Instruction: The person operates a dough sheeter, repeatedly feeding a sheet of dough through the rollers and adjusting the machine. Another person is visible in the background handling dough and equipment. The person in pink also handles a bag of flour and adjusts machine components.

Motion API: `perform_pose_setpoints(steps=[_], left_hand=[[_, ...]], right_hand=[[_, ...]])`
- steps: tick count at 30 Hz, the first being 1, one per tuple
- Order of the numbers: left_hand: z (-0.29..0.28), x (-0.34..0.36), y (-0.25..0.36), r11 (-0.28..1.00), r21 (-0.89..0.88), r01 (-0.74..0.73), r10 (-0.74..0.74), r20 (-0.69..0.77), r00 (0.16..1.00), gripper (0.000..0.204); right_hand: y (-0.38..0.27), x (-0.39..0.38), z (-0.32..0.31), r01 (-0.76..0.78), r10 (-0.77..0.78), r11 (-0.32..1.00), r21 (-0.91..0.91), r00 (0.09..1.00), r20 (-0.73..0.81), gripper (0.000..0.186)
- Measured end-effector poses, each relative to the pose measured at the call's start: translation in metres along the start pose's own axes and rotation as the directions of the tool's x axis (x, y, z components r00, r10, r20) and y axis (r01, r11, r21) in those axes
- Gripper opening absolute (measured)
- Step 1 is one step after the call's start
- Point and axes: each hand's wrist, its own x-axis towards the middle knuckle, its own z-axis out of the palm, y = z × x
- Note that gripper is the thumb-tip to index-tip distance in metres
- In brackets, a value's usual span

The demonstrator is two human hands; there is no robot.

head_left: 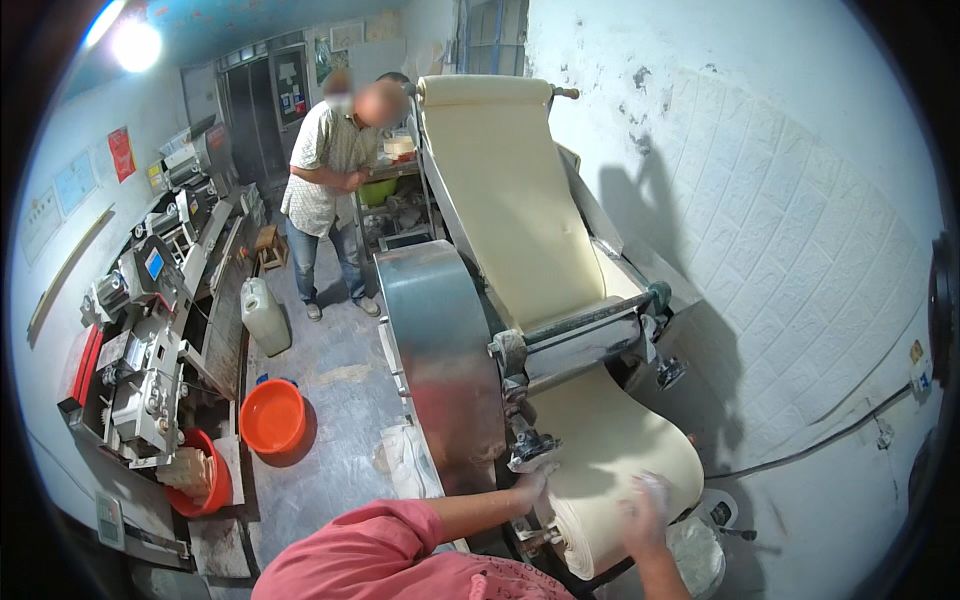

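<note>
A long pale dough sheet (520, 190) runs down the sloped bed of a dough rolling machine (445, 340) and winds onto a thick dough roll (620, 470) at the near end. My left hand (533, 485) rests against the left end of that roll, beside the machine's metal side. My right hand (643, 505), dusted with flour and blurred, lies flat on the front of the roll with fingers spread. A red sleeve covers my left upper arm.
Another person (330, 180) stands at the far end of the machine in a light shirt and jeans. An orange basin (272, 415), a red basin (205, 480) and a white jerrycan (265, 315) sit on the floor. More machinery (150, 340) lines the left wall. A white wall (800, 250) is close on the right.
</note>
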Motion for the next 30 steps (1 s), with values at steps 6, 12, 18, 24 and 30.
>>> perform_pose_setpoints(steps=[6,12,18,24,30], left_hand=[[0.011,-0.047,0.044,0.954,0.170,-0.246,0.268,-0.125,0.955,0.051],[-0.009,-0.035,0.054,0.959,-0.235,0.159,-0.126,0.151,0.981,0.031],[-0.011,-0.005,0.008,0.923,-0.358,0.142,-0.103,0.126,0.987,0.031],[-0.014,0.011,-0.010,0.975,-0.194,0.107,-0.105,0.018,0.994,0.034],[0.004,-0.047,0.048,1.000,-0.006,-0.022,0.022,0.055,0.998,0.045]], right_hand=[[0.044,0.089,0.038,0.114,0.139,0.901,-0.419,0.838,0.528,0.055],[0.017,0.095,0.044,0.223,0.062,0.912,-0.345,0.755,0.653,0.061],[-0.036,0.041,0.033,0.287,-0.157,0.943,-0.166,0.827,0.540,0.053],[0.078,-0.018,-0.042,-0.212,0.224,0.962,-0.170,0.973,0.056,0.038],[0.112,-0.092,-0.085,-0.470,0.747,0.615,-0.632,0.604,0.278,0.045]])
